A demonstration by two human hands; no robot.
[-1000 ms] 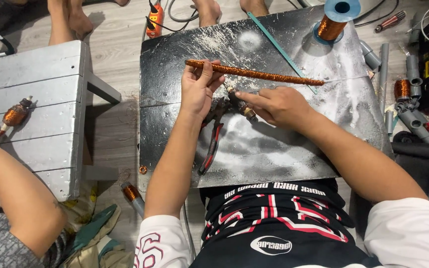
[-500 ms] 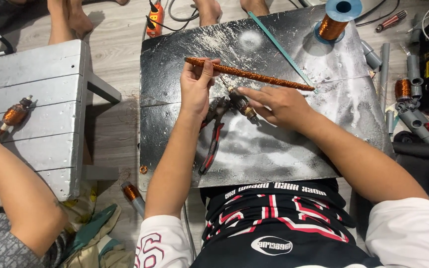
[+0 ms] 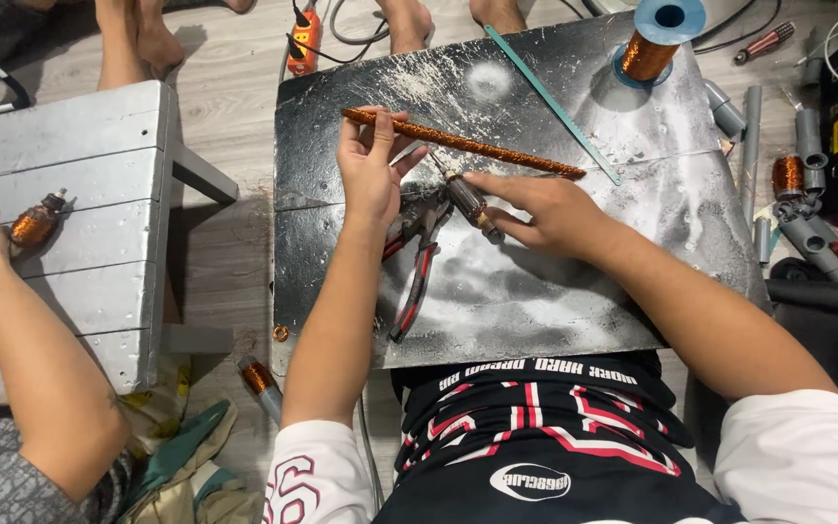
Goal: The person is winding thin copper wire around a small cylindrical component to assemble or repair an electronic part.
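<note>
L hand [image 3: 369, 175] pinches copper-wound rod [image 3: 463, 144], R hand [image 3: 545, 209] grips small motor armature [image 3: 466, 199], prob. over pliers [image 3: 417, 277]; best kept steady w/ wire taut.

White short sleeves — black shirt [image 3: 535, 427] (red-and-white lettering) — bare forearms.
</note>
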